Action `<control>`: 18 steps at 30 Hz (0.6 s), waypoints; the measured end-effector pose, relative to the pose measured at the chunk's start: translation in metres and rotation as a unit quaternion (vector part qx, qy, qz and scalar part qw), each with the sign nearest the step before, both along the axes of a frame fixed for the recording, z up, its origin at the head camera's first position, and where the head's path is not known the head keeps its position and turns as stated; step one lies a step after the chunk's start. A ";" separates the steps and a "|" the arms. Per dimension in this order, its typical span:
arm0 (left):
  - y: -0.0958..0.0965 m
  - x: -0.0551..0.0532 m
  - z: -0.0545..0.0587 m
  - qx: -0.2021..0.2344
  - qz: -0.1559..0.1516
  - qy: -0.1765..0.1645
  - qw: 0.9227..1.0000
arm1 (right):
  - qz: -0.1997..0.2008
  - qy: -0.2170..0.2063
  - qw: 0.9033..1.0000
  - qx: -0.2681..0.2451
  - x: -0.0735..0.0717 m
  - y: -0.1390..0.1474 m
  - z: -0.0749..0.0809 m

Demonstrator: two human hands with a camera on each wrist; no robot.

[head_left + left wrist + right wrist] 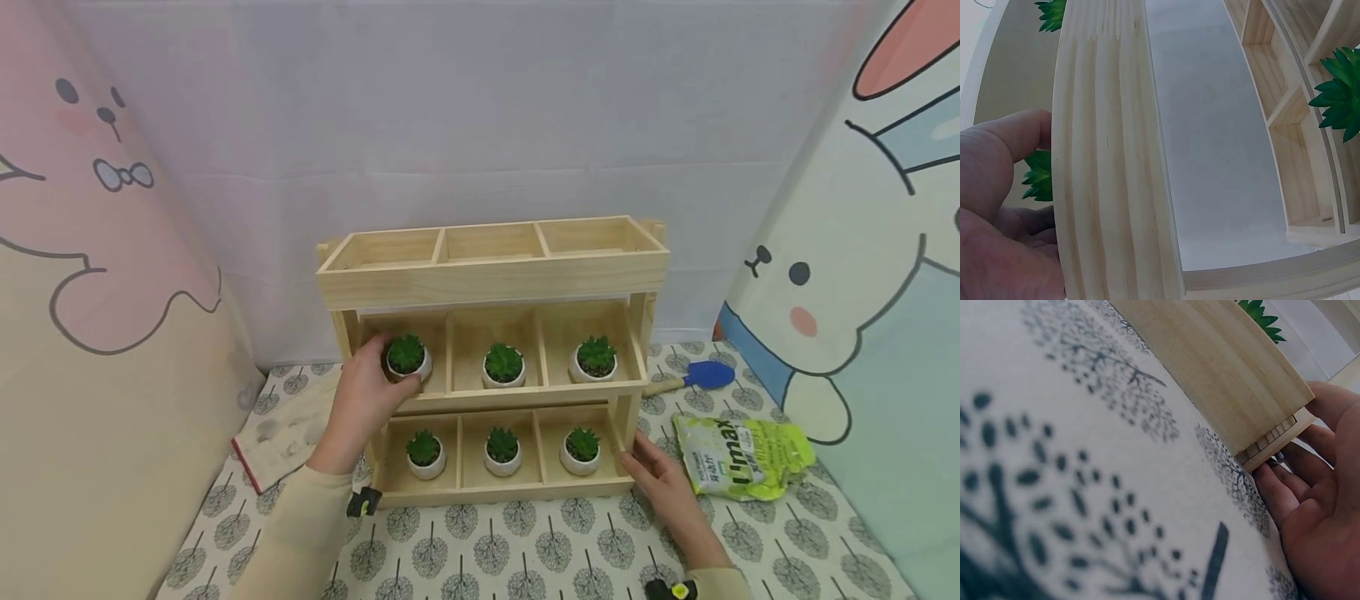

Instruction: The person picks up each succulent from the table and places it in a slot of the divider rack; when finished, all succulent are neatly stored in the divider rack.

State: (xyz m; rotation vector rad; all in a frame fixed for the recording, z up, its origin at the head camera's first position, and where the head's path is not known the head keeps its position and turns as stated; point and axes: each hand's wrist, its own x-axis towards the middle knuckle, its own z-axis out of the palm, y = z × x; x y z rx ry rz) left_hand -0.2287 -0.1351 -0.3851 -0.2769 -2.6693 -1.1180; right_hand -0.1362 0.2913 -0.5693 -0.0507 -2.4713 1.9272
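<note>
A three-tier wooden plant stand (491, 287) stands on the table, each tier split into three compartments. My left hand (366, 392) grips the white pot of a small succulent (407, 357) in the left compartment of the middle tier, thumb in front and fingers behind. In the left wrist view the tray's front board (1110, 156) hides most of that pot. My right hand (663, 483) holds the right end of the bottom tray (510, 495), its fingers bent against the end board. More potted succulents sit in the middle tier, such as one on the right (596, 358), and along the bottom tier.
The top tier (491, 244) has bare compartments. A white glove with a red cuff (281, 442) lies left of the stand. To the right are a blue trowel (708, 375) and a green Umax bag (738, 458). A tree-patterned cloth (465, 550) covers the table.
</note>
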 end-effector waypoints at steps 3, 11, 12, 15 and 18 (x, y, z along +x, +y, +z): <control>0.000 0.000 0.001 -0.004 0.002 -0.006 1.000 | 0.000 0.000 1.000 0.002 0.000 0.000 0.000; -0.002 0.002 0.003 -0.010 -0.002 -0.009 1.000 | -0.002 -0.012 1.000 0.006 0.000 0.000 0.001; -0.002 0.002 0.003 -0.009 -0.004 -0.009 1.000 | -0.003 -0.013 1.000 0.006 0.001 -0.001 0.001; -0.002 0.004 0.003 -0.006 -0.009 -0.006 1.000 | -0.003 -0.011 1.000 0.004 0.001 -0.001 0.002; -0.003 0.006 0.004 -0.005 -0.009 -0.004 1.000 | -0.002 -0.009 1.000 0.005 0.002 0.000 0.003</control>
